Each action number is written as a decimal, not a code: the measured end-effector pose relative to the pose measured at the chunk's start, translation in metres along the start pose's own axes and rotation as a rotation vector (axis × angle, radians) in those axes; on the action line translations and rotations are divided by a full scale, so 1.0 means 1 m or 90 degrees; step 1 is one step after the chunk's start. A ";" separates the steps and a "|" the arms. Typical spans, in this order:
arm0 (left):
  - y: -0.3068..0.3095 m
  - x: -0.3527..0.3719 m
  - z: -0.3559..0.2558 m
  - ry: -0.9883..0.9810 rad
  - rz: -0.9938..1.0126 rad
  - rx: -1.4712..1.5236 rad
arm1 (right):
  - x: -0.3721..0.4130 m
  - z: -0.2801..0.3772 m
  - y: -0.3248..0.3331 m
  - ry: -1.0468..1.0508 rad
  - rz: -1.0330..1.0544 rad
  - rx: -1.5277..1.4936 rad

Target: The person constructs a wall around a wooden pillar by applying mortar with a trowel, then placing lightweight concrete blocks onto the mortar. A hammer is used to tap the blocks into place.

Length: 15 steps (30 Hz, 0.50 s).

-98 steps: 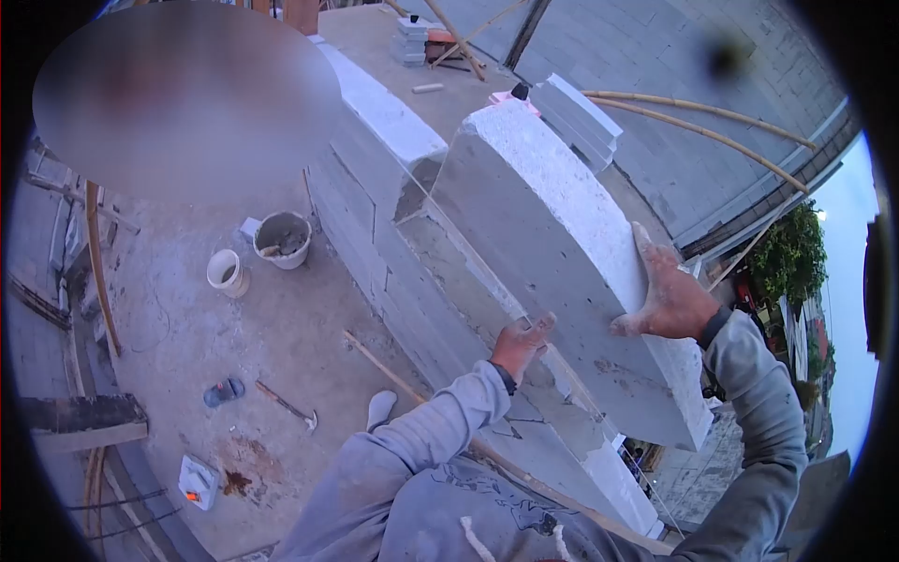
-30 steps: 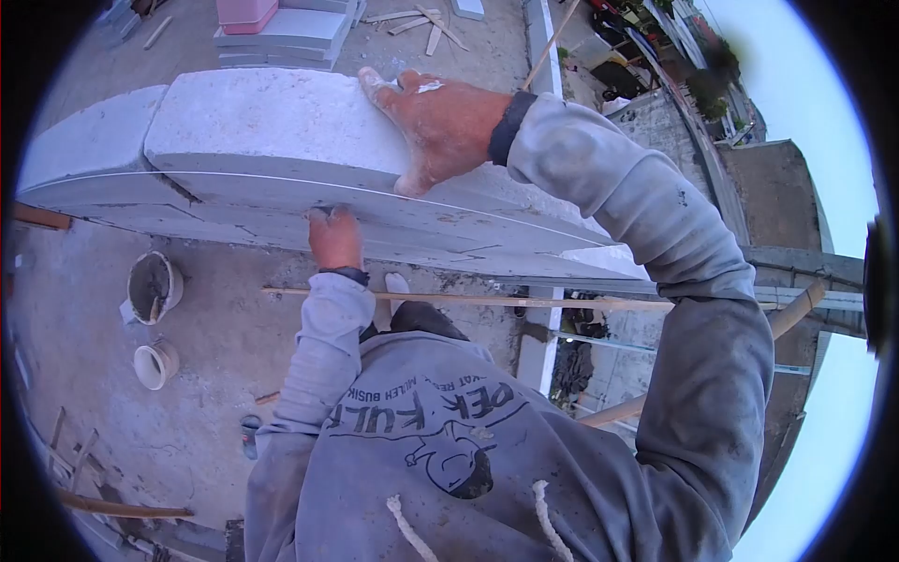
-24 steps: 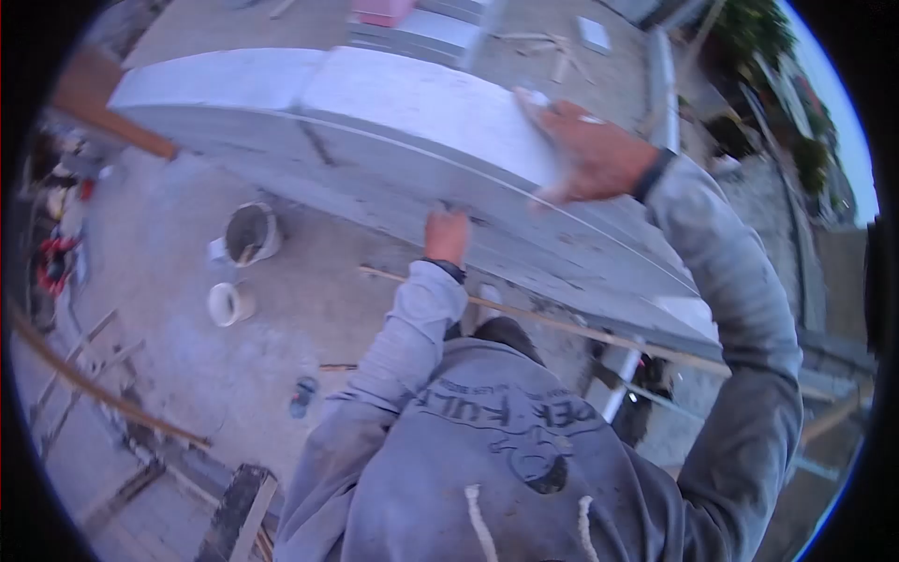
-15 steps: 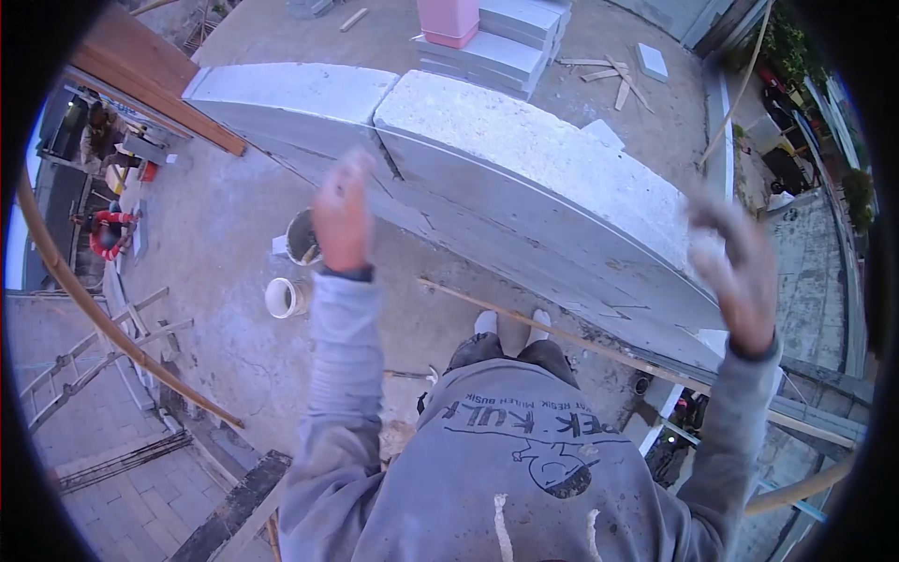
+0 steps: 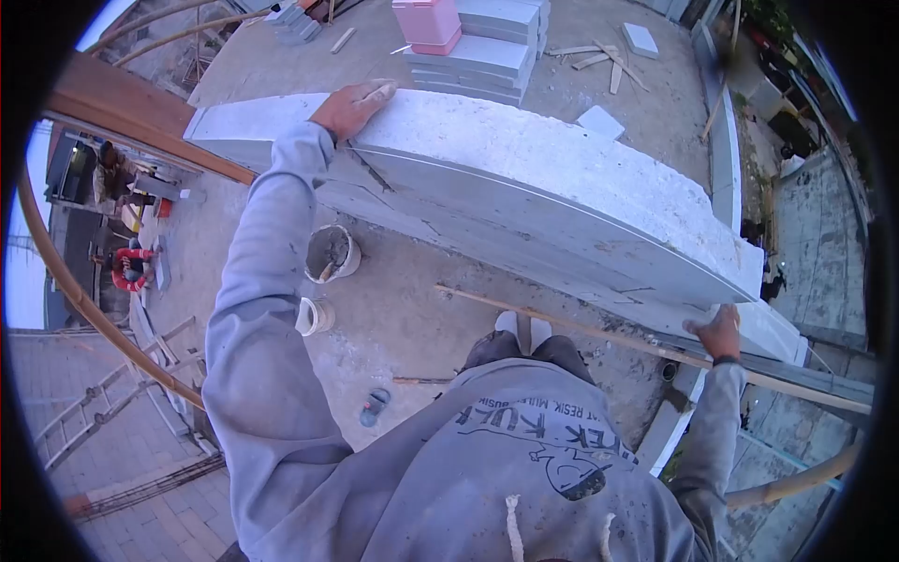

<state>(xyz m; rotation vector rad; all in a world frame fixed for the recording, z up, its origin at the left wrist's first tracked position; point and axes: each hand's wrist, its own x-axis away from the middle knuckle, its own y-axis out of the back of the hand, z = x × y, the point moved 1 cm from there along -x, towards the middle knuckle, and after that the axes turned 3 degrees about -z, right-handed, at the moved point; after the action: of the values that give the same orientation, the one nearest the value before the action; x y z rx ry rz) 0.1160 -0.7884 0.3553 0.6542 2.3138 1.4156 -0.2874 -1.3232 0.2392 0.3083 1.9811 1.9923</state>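
Note:
A curved-looking wall of pale grey blocks spans the view, its top course a long light block (image 5: 562,155) with a rough white upper face. My left hand (image 5: 354,108) lies over the wall's top edge, fingers stretched out flat, close to the joint with the neighbouring block (image 5: 253,117). Low at the right end, my right hand (image 5: 716,332) touches the wall by the long block's lower corner. Its thumb is spread from the fingers, and some fingertips are hard to make out.
A mortar bucket (image 5: 332,253) and a white pail (image 5: 316,317) stand left of my feet. A wooden pole (image 5: 562,330) lies along the wall's foot. Beyond the wall are stacked blocks (image 5: 478,61) with a pink container (image 5: 426,26). A person in red (image 5: 129,267) crouches far left.
Both hands were raised and blurred above the wall. The left has come down onto its top edge, and the right has dropped to the wall's lower right end.

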 end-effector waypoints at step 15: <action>0.006 -0.011 0.010 0.021 -0.048 -0.005 | -0.034 -0.028 -0.058 -0.014 0.193 -0.307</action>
<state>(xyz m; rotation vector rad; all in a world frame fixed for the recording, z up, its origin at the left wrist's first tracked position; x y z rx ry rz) 0.1311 -0.7849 0.3570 0.5381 2.3315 1.4110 -0.2623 -1.3624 0.1834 0.5293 1.4391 2.5573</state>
